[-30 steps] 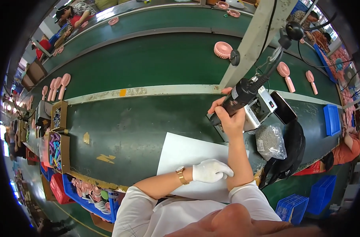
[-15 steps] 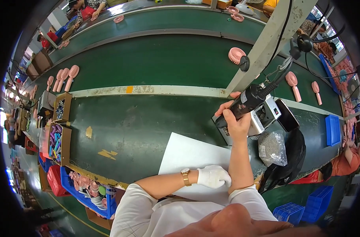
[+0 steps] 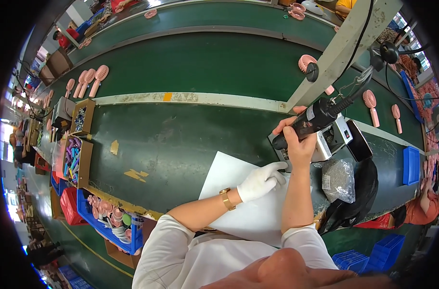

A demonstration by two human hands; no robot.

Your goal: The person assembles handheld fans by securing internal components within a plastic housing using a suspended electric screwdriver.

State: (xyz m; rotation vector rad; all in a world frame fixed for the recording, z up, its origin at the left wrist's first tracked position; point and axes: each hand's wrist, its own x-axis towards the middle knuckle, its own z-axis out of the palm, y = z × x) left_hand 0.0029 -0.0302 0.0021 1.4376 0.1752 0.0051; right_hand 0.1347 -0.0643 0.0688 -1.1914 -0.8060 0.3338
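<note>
My right hand (image 3: 300, 147) is wrapped round a black electric screwdriver (image 3: 308, 123), which slants down to the left with its cable rising to the upper right. Its tip is hidden behind the hand. Just beyond sits a grey-and-white boxy machine (image 3: 345, 132), partly covered by my hand and the tool. My left hand (image 3: 260, 182), in a white glove, is over a white sheet (image 3: 224, 178), fingers stretched toward my right wrist and somewhat apart. Nothing shows in them. A gold watch (image 3: 226, 199) is on the left wrist.
A clear bag of small grains (image 3: 338, 180) lies beside a black bag (image 3: 366, 192). Pink handheld fans (image 3: 100, 77) rest on the green belt (image 3: 205, 67). A metal post (image 3: 340, 53) rises beside the screwdriver. Boxes of small parts (image 3: 75, 159) stand at left, a blue tray (image 3: 411, 166) at right.
My gloved left hand has moved forward from beside my right forearm, and its fingers have straightened. My right hand keeps the screwdriver; the whole view has shifted slightly.
</note>
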